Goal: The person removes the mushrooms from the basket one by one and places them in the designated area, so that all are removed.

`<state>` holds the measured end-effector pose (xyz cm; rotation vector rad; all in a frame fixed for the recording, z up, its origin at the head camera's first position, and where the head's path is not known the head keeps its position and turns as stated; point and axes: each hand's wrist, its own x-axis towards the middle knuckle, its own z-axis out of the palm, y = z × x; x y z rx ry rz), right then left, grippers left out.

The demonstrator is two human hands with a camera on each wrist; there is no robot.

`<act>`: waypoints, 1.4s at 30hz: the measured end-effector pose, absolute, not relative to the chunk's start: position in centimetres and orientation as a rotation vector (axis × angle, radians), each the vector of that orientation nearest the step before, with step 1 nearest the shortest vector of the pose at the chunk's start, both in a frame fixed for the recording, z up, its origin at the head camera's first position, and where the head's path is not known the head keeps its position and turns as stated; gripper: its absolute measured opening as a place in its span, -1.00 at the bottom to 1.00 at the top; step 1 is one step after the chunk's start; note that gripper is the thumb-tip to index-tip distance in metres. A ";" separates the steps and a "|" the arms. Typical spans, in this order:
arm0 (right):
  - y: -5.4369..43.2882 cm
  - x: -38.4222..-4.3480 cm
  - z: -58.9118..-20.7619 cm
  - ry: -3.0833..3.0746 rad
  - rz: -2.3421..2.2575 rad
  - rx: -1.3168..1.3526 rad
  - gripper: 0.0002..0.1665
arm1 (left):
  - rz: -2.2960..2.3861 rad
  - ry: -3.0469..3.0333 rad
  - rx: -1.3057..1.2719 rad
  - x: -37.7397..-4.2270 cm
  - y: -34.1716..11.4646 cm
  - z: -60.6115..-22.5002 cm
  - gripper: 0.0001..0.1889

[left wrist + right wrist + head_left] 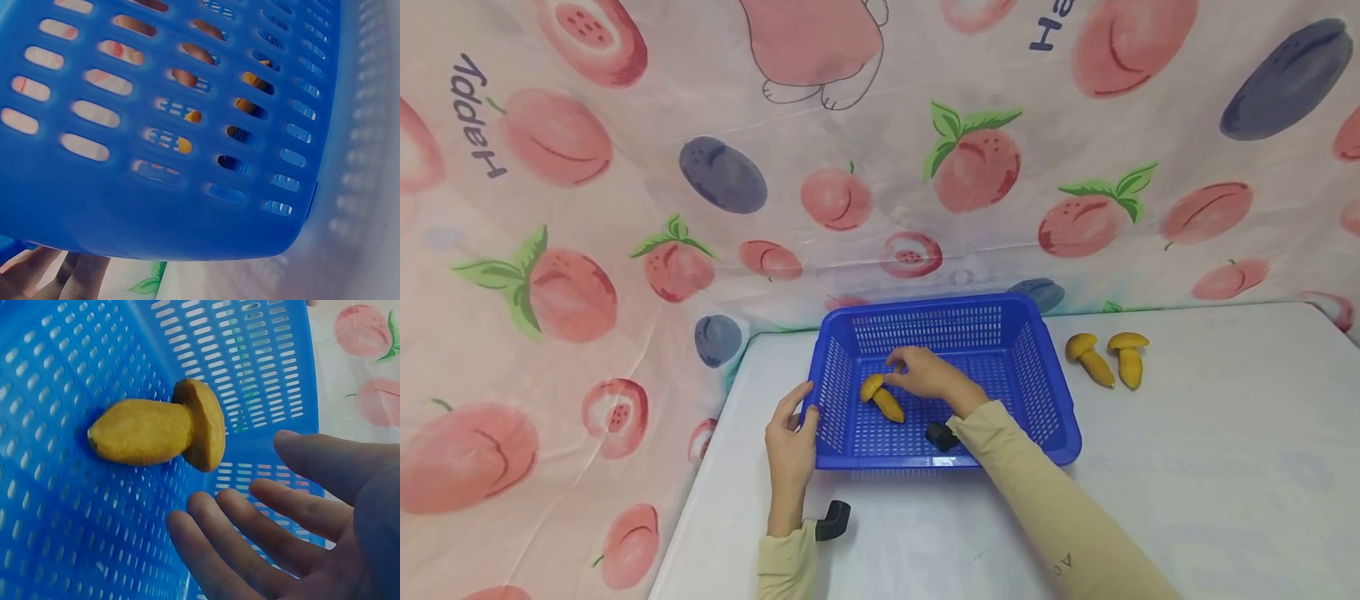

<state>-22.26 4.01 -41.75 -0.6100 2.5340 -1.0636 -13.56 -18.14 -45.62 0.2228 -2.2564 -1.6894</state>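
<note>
The right hand [928,375] hovers, fingers loosely spread and holding nothing, just beside a mushroom [886,402] in the basket's left half. The left hand [792,446] grips the basket [895,461] at its left rim — best held steady, fingers clear of the cap. Smooth yellow mushroom, bulging stem; slotted blue plastic; two more mushrooms [1093,367] right of frame on the white table [1210,467].

We see smooth, faintly glossy plastic in the basket [887,462] and a matt, slightly uneven skin on the mushroom [144,432] inside it. The backdrop [895,150] looks to us like creased cloth, the right sleeve [1060,508] like matt fabric, the table [1210,467] smooth and dull.
</note>
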 end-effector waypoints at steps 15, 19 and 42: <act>2.9 -22.6 -42.3 2.508 -1.020 -0.518 -0.50 | -1.694 -2.256 0.232 -13.6 -18.2 -45.6 -0.60; 2.6 -22.8 -42.5 2.492 -1.001 -0.484 -0.48 | -1.687 -2.256 0.238 -13.6 -18.1 -45.6 -0.60; 1.7 -23.5 -43.2 2.434 -0.987 -0.422 -0.50 | -1.697 -2.263 0.278 -13.3 -17.6 -44.7 -0.60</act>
